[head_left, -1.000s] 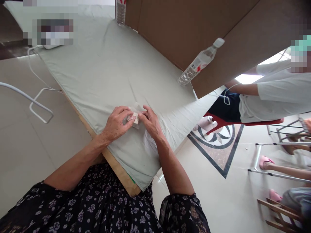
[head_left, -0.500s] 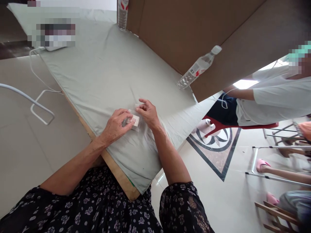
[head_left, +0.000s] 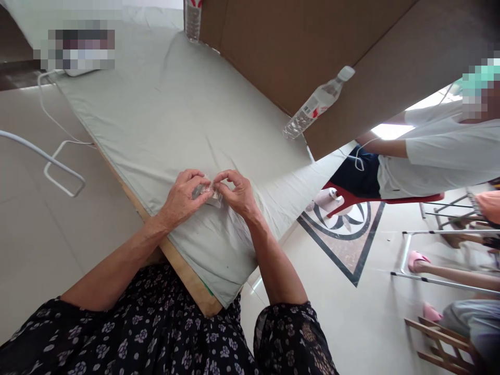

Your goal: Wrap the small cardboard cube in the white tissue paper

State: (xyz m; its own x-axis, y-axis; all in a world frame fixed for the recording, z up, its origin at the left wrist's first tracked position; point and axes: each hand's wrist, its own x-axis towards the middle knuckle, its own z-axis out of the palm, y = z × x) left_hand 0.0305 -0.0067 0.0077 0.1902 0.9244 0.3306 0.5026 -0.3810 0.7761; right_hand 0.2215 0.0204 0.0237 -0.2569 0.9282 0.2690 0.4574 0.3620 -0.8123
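Between my hands, just above the cloth-covered table [head_left: 187, 120], is a small whitish packet [head_left: 214, 199] with clear plastic about it and faint reddish print. My left hand [head_left: 186, 197] grips its left side between thumb and fingers. From the right, my right hand [head_left: 236, 194] pinches at the packet's upper edge, thumb and forefinger together. The fingertips of both hands nearly meet there. Fingers cover much of the packet, so its contents cannot be made out.
A clear plastic bottle [head_left: 318, 103] leans by a large brown cardboard panel [head_left: 292, 47]; another bottle [head_left: 192, 21] stands at the panel's far end. White cables [head_left: 58, 172] hang off the left edge. A person in a white shirt [head_left: 437, 161] sits on a red chair [head_left: 414, 199] at right.
My right hand has come down and left onto the packet, its fingers now closed in a pinch beside my left fingertips. The packet's printed face is more covered. The view has shifted slightly.
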